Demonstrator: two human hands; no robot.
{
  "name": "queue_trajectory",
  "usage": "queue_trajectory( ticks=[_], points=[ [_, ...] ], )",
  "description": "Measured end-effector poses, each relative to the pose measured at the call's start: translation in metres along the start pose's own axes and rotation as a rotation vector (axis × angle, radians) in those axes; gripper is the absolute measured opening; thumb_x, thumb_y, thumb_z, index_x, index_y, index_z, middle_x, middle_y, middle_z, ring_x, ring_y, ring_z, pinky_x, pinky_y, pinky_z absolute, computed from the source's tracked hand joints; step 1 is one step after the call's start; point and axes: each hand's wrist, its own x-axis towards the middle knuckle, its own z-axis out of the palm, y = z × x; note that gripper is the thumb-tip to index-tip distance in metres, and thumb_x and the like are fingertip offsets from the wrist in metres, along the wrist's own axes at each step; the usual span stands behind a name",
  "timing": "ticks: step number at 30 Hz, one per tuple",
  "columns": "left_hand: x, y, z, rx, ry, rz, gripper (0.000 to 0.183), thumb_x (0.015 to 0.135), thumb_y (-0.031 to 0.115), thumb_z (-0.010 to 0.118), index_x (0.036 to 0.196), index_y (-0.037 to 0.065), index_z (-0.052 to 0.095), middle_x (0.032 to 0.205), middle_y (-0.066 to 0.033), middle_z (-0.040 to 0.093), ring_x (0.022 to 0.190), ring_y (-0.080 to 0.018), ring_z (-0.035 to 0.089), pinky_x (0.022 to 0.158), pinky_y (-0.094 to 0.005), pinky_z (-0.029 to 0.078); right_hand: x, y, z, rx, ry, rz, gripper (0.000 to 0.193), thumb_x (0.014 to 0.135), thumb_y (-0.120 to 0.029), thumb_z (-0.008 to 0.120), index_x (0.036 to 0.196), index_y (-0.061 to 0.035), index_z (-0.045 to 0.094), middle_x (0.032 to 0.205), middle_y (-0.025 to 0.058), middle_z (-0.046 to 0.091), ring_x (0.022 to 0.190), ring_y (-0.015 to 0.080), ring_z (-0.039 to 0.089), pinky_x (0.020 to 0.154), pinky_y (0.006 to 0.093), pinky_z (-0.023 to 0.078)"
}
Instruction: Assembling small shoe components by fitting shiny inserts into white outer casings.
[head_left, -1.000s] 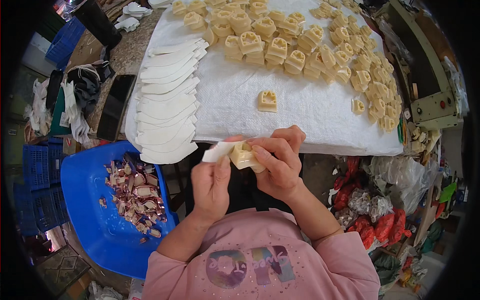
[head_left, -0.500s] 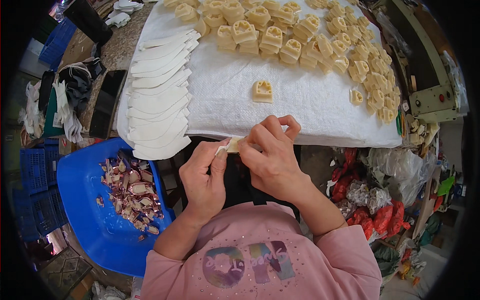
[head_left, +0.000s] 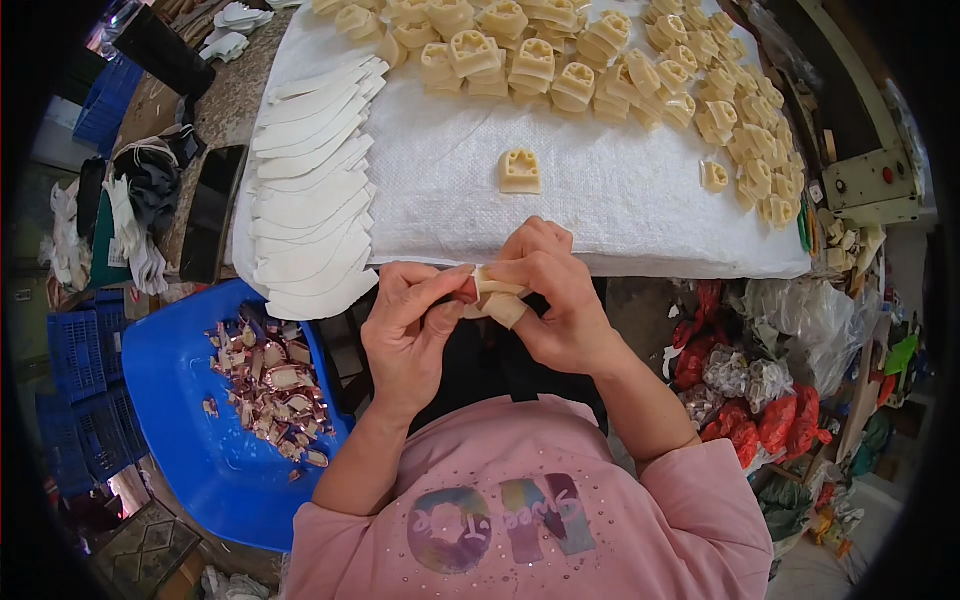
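Observation:
Just in front of the table's near edge, both hands meet over one cream plastic shoe heel (head_left: pixel 506 308). A bit of thin white material (head_left: pixel 480 275) shows at its upper left, against my left fingertips. My left hand (head_left: pixel 405 340) is closed in a pinch at the left side of the heel. Thumb and fingers of my right hand (head_left: pixel 562 310) grip the heel from the right. The fingers partly cover how the white piece lies on it. Beyond the hands, a single cream heel (head_left: pixel 520 172) stands on the white cloth (head_left: pixel 440 180).
Many cream heels (head_left: pixel 535 65) crowd the table's far and right sides. Overlapping white curved strips (head_left: pixel 310 205) lie at the left. A blue basin (head_left: pixel 185 440) with shiny pinkish pieces (head_left: pixel 275 380) stands lower left. A black phone (head_left: pixel 213 205) lies beyond it; plastic bags (head_left: pixel 775 425) are lower right.
The heel has turned in my hands, so more of its cream body shows. My right thumb has come below it, and both hands have shifted slightly right.

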Motion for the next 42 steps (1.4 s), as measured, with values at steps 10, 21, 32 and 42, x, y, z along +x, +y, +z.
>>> queue_trajectory(
  ticks=[10,21,32,42],
  points=[
    [0.017,0.006,-0.001,0.319,-0.113,0.324,0.014,0.08,0.01,0.067,0.074,0.001,0.058,0.057,-0.0058,0.044,0.051,-0.0192,0.038,0.045,-0.0303,0.03,-0.004,-0.006,-0.002,0.008,-0.212,0.017,0.028,0.063,0.005,0.059,0.086,-0.0107,0.056,0.076,0.0027,0.044,0.08,0.0216,0.044,0.078,0.0356,0.025],
    [0.016,0.011,-0.01,0.422,-0.014,0.429,0.026,0.057,-0.009,0.07,0.077,0.005,0.063,0.07,-0.0026,0.051,0.072,-0.0211,0.048,0.061,-0.0301,0.04,-0.002,-0.009,0.004,-0.206,0.004,-0.129,0.032,0.065,-0.007,0.072,0.094,-0.0107,0.06,0.097,0.0033,0.056,0.088,0.023,0.048,0.08,0.0387,0.029],
    [0.012,0.021,0.003,0.099,0.087,0.455,0.02,0.07,-0.01,0.068,0.082,0.004,0.06,0.079,-0.0077,0.051,0.076,-0.0204,0.052,0.068,-0.0297,0.046,-0.032,-0.012,0.019,0.753,0.237,0.51,0.02,0.091,-0.015,0.056,0.104,0.0006,0.053,0.101,0.0086,0.06,0.089,0.0116,0.057,0.076,0.025,0.046],
    [0.009,0.014,0.006,0.494,-0.12,0.592,0.017,0.065,-0.009,0.062,0.079,-0.001,0.057,0.089,-0.0138,0.058,0.071,-0.0233,0.056,0.056,-0.0307,0.042,-0.038,-0.024,0.009,0.936,0.288,0.53,0.025,0.095,-0.011,0.042,0.109,0.007,0.053,0.11,0.0159,0.059,0.1,0.0203,0.059,0.086,0.0327,0.05]
  ],
)
